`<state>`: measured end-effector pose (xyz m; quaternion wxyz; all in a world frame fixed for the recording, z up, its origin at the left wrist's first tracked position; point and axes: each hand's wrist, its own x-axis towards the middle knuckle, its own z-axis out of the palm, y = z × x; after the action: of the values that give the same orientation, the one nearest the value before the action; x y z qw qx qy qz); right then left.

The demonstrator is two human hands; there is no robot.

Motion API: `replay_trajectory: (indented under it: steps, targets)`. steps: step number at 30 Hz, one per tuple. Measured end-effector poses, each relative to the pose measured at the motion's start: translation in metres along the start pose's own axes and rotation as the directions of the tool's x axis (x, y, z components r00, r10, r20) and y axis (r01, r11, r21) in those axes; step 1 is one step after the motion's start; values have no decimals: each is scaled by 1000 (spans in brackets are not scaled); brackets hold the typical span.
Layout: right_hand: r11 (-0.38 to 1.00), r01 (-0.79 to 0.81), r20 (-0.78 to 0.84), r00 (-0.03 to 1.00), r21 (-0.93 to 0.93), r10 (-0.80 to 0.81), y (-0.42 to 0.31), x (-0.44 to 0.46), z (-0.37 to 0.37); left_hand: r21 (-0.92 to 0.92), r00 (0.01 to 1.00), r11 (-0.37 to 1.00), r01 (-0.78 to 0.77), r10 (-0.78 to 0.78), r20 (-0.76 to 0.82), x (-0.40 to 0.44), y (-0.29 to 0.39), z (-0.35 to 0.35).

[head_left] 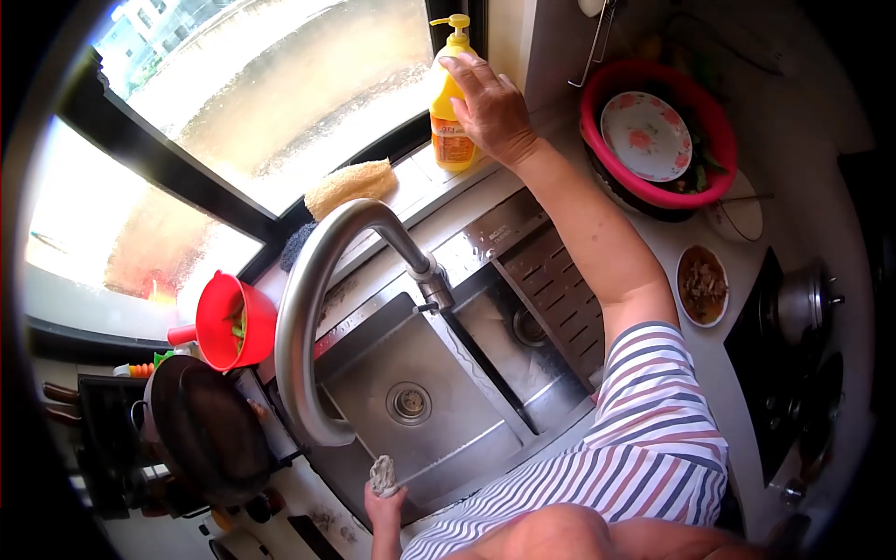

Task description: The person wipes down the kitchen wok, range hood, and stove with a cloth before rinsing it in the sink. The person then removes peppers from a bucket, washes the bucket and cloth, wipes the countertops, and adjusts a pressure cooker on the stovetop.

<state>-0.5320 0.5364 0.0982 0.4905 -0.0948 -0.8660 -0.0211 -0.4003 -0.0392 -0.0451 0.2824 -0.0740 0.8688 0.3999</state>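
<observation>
My right hand [497, 110] reaches over the sill to a yellow pump bottle [454, 145] with an orange label. Its thumb and fingers are apart and lie in front of the bottle's upper part; whether they touch it I cannot tell. At the near edge of the sink, my left hand [384, 509] is closed around a crumpled greyish-white cloth [383, 474]. Between the hands is a double steel sink [364, 369] under a large curved tap [313, 280]. A slotted drain tray [560, 294] covers part of the right basin.
A loofah [350, 187] and a dark scouring pad [297, 245] lie by the window. Left stand a red dipper [219, 322] with green pieces inside and a dark pan [210, 429]. Right are a pink basin [590, 117] holding a floral plate [644, 135], a food bowl [702, 285] and a pot [803, 303].
</observation>
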Motion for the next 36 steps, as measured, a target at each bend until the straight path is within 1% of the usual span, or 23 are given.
replay_trajectory:
  steps: [2,4,6,8,10,11,12,13,15,16,17,18,20,23,24,26,27,28,30,32,33,34,36]
  targets:
    - [999,5,-23,1000,53,-4,0,0,-2,34,1000,999,-11,11,-6,7,-13,1]
    - [994,1,-45,999,105,4,-1,-3,-7,-3,996,997,72,-72,52,12,-25,-2]
    - [974,-134,12,991,184,134,-7,-2,-14,-16,998,998,53,-52,32,8,-23,-3]
    - [975,-130,-36,990,181,139,-17,1,-22,-37,999,999,30,-30,12,8,-18,-2]
    - [928,-176,-118,967,327,225,-38,-4,-36,-18,999,999,39,-38,27,6,-20,-4]
    - [831,-295,-1,942,471,335,-57,-14,-44,-18,999,999,44,-44,23,3,-23,-4]
    - [747,-335,88,932,575,350,-71,-32,-42,-27,999,999,43,-42,14,2,-25,-3]
    - [659,-471,264,880,586,394,-95,-51,-52,-37,999,999,32,-32,10,5,-25,-2]
    - [705,-490,417,860,512,294,-132,-102,-56,-53,999,998,41,-39,31,0,-13,-1]
    - [681,-618,633,719,392,288,-149,-121,-60,-61,997,996,68,-65,47,-5,-9,-2]
    - [698,-587,584,757,410,294,-160,-144,-58,-63,997,996,66,-63,47,-9,-7,-2]
    - [652,-627,579,743,425,337,-169,-153,-60,-92,997,994,55,-50,52,-13,-5,-3]
    - [703,-615,506,760,357,408,-181,-158,-57,-120,998,992,41,-35,56,-19,-4,0]
    - [757,-603,417,774,254,477,-186,-155,-37,-67,998,996,-57,59,25,-26,5,-7]
    - [734,-600,326,797,320,509,-184,-158,-37,-84,996,993,-84,86,15,-31,11,-9]
    - [503,-764,443,645,405,622,-178,-172,-30,-108,995,989,-101,102,4,-39,15,-11]
    - [423,-752,409,641,506,650,-174,-182,-22,-137,996,986,-91,93,6,-41,16,-13]
    - [268,-759,431,581,594,691,-169,-195,-14,-164,996,983,-85,88,8,-43,15,-16]
    - [-41,-779,556,409,626,724,-159,-223,-7,-158,996,984,-82,85,14,-44,3,-19]
    - [-297,-804,701,195,515,686,-171,-231,-35,-213,996,974,-83,88,13,-48,-1,-23]
    - [-320,-833,737,147,452,660,-185,-243,-46,-213,996,973,-84,89,13,-50,-4,-25]
    - [-458,-797,810,64,392,583,-205,-256,-51,-225,995,970,-87,94,20,-50,-7,-27]
    - [-671,-722,955,-50,168,293,-239,-258,-76,-239,996,968,-79,87,25,-53,-11,-28]
